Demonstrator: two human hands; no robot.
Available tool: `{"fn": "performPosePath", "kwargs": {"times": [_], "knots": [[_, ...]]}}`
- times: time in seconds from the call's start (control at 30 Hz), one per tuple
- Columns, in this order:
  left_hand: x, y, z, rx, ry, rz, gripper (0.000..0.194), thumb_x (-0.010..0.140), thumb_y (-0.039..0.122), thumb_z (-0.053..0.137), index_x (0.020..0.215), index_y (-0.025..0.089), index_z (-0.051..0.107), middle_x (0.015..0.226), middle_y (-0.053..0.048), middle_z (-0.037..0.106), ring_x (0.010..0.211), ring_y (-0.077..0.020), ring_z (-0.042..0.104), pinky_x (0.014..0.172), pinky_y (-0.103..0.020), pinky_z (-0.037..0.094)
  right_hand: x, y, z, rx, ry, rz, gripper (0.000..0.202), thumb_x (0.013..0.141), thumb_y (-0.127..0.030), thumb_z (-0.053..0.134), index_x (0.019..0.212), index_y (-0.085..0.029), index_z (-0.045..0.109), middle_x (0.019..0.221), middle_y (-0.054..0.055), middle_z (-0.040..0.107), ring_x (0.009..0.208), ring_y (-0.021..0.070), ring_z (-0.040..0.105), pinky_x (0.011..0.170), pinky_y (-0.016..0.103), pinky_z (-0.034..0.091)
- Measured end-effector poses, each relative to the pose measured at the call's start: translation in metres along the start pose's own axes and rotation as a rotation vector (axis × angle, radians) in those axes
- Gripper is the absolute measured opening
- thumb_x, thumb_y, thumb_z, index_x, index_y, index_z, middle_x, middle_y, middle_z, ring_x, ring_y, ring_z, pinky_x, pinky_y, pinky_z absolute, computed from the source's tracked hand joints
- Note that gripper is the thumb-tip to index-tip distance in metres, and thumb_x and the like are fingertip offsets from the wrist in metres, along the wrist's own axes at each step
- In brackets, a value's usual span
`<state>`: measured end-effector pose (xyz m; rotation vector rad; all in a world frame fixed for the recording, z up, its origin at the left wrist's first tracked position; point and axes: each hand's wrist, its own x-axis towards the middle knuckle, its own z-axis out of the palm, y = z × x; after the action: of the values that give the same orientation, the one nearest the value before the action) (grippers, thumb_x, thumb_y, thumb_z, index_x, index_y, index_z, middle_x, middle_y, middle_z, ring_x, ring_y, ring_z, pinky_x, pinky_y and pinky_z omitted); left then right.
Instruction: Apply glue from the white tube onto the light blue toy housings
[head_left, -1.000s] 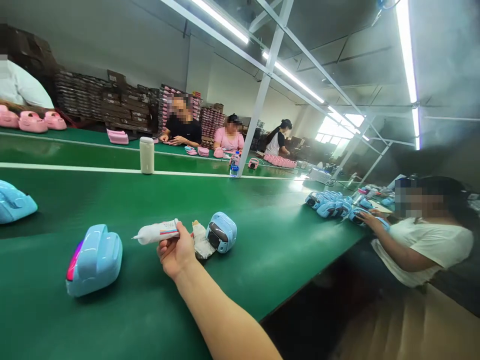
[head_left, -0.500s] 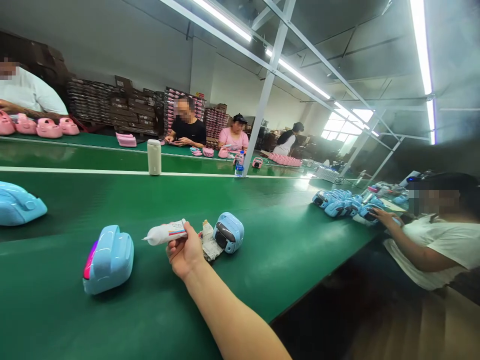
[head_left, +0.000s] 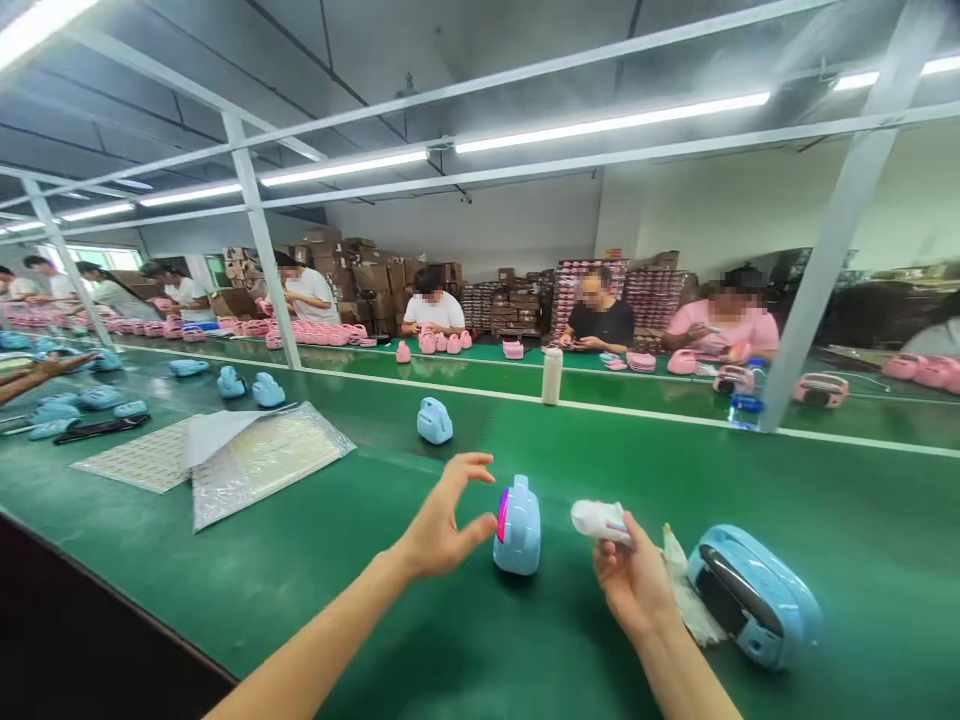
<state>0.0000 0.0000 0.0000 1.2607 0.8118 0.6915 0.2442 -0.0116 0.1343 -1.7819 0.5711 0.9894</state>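
My left hand has its fingers apart, holding nothing, just left of a blue rounded device with a handle and a pink-purple face. In my right hand is a white glue tube, its end pointing left above the belt. A second blue device, with a black front panel, sits to the right of that hand. Between them lies a crumpled piece of paper, partly hidden by my right hand. Farther back stands a smaller-looking blue device.
Plastic-wrapped sheets lie on the green belt at the left, near more blue parts. A cream bottle stands by the white divider. Several people work beyond it with pink parts. Metal posts rise from the table.
The view has swung left. My left hand has come into view, open beside the blue device. My right hand still holds the tube, now nearer that device's right side in the picture.
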Motion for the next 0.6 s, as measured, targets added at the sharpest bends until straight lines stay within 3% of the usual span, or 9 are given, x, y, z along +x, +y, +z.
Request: {"fn": "performPosePath", "kwargs": {"times": [0.13,0.23,0.3,0.4,0.5,0.6], "knots": [[0.004,-0.022,0.022,-0.042,-0.236,-0.025,0.094,0.064,0.051,0.085,0.142,0.022,0.04,0.159,-0.02,0.02,0.147,-0.0403,0.02,0.115,-0.061,0.027,-0.002,0.001,-0.002,0.0,0.005,-0.016,0.021,0.111,-0.02,0.042,0.103,-0.008,0.057,0.079,0.001,0.054,0.046,0.005,0.044,0.037,0.01,0.035],[0.014,-0.04,0.038,-0.077,-0.324,-0.008,0.11,0.055,0.055,0.088,0.146,0.02,0.035,0.161,-0.022,0.01,0.149,-0.0412,0.014,0.117,-0.059,0.023,-0.002,0.002,-0.001,0.007,0.009,-0.019,0.021,0.111,-0.02,0.042,0.106,-0.007,0.058,0.081,0.002,0.056,0.046,0.0049,0.044,0.036,0.01,0.036],[0.022,-0.045,0.048,-0.095,-0.339,0.011,0.112,0.052,0.055,0.089,0.144,0.017,0.038,0.159,-0.022,0.019,0.147,-0.0395,0.02,0.119,-0.053,0.024,-0.003,0.003,-0.001,0.015,0.022,-0.025,0.018,0.111,-0.019,0.043,0.108,-0.008,0.058,0.082,0.002,0.058,0.045,0.005,0.045,0.036,0.009,0.037],[0.028,-0.041,0.064,-0.095,-0.271,-0.016,0.109,0.054,0.052,0.088,0.143,0.015,0.038,0.147,-0.02,0.037,0.14,-0.036,0.035,0.118,-0.048,0.027,-0.004,0.003,-0.001,0.034,0.036,-0.028,0.018,0.11,-0.018,0.043,0.109,-0.008,0.058,0.08,0.002,0.058,0.043,0.0053,0.045,0.035,0.01,0.039],[0.025,-0.031,0.074,-0.073,-0.195,-0.075,0.107,0.062,0.053,0.083,0.147,0.013,0.032,0.149,-0.022,0.032,0.142,-0.037,0.032,0.118,-0.049,0.027,-0.003,0.001,-0.002,0.046,0.029,0.001,0.019,0.108,-0.018,0.042,0.109,-0.009,0.059,0.076,0.002,0.057,0.04,0.006,0.043,0.032,0.01,0.037],[0.018,-0.024,0.071,-0.081,-0.208,-0.08,0.086,0.08,0.053,0.069,0.151,0.021,0.032,0.159,-0.016,0.024,0.148,-0.0327,0.023,0.12,-0.045,0.027,-0.004,-0.001,-0.002,0.034,0.016,0.031,0.022,0.107,-0.018,0.04,0.112,-0.01,0.06,0.083,0.004,0.06,0.039,0.0053,0.04,0.03,0.011,0.034]]}}
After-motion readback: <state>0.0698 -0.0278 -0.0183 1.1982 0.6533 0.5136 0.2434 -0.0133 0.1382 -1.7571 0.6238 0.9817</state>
